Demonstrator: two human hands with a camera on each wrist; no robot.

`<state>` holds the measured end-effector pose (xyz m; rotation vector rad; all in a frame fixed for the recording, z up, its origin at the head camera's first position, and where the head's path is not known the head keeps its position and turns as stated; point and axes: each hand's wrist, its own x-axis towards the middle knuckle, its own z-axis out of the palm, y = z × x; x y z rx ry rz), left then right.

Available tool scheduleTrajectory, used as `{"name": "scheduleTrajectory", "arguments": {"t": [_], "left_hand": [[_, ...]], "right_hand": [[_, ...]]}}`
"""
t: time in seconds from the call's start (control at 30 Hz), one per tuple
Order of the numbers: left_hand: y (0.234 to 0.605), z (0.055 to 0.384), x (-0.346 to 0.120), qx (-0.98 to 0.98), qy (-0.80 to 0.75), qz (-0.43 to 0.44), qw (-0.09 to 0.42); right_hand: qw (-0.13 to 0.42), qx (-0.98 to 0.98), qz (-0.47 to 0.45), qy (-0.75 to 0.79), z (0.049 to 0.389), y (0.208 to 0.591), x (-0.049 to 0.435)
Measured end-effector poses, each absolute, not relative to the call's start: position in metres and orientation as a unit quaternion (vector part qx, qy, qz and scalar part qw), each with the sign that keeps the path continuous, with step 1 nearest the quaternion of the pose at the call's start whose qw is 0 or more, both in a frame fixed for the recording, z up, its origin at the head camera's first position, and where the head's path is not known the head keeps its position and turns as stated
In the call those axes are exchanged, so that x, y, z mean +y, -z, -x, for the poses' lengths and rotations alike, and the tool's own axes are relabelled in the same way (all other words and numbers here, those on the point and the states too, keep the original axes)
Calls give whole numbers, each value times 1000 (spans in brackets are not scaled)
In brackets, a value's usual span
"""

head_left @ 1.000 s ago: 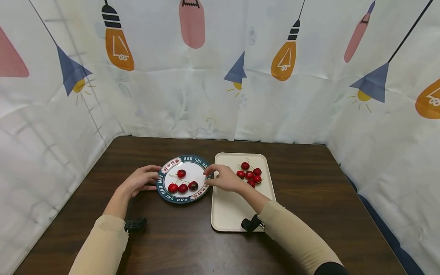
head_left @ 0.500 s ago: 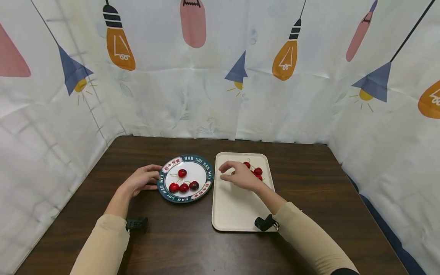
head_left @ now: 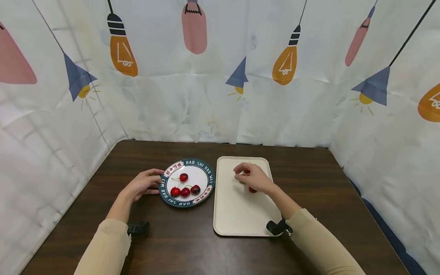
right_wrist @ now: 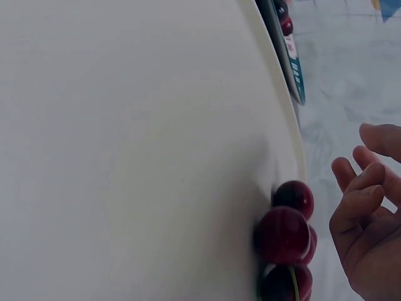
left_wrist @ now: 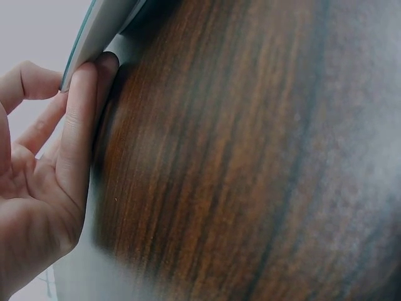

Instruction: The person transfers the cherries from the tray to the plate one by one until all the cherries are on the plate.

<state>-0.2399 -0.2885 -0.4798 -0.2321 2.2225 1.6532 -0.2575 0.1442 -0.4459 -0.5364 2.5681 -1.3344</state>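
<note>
My left hand [head_left: 142,184] holds the left rim of a round plate [head_left: 162,191] with a green lettered border. In the left wrist view, fingers [left_wrist: 80,119] lie under the plate's edge [left_wrist: 100,37] and another digit touches it from the other side. Several red cherries [head_left: 185,192] with stems lie on the plate. Over the cream tray [head_left: 237,217], my right hand [head_left: 255,178] hovers with loosely bent fingers and nothing between them. Beneath it the tray's cherries [head_left: 252,190] are mostly hidden; the right wrist view shows cherries [right_wrist: 283,235] clustered beside the hand.
Plate and tray stand side by side on a dark wood table [head_left: 172,244], with a narrow gap between them. A white printed curtain [head_left: 206,107] hangs behind the table and along both sides.
My right hand has moved right, from the plate's right rim to above the tray's cherries, covering most of them. My left hand has stayed at the plate's left rim.
</note>
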Motion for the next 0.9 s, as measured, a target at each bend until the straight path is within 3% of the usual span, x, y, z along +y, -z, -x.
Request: {"name": "scheduleTrajectory", "arguments": {"t": [0.37, 0.9], "left_hand": [[479, 239, -288, 788, -585, 72, 179], [481, 239, -288, 785, -589, 77, 175]], "right_hand": [[109, 856, 140, 486, 261, 450, 171], [74, 869, 78, 483, 264, 458, 213]]}}
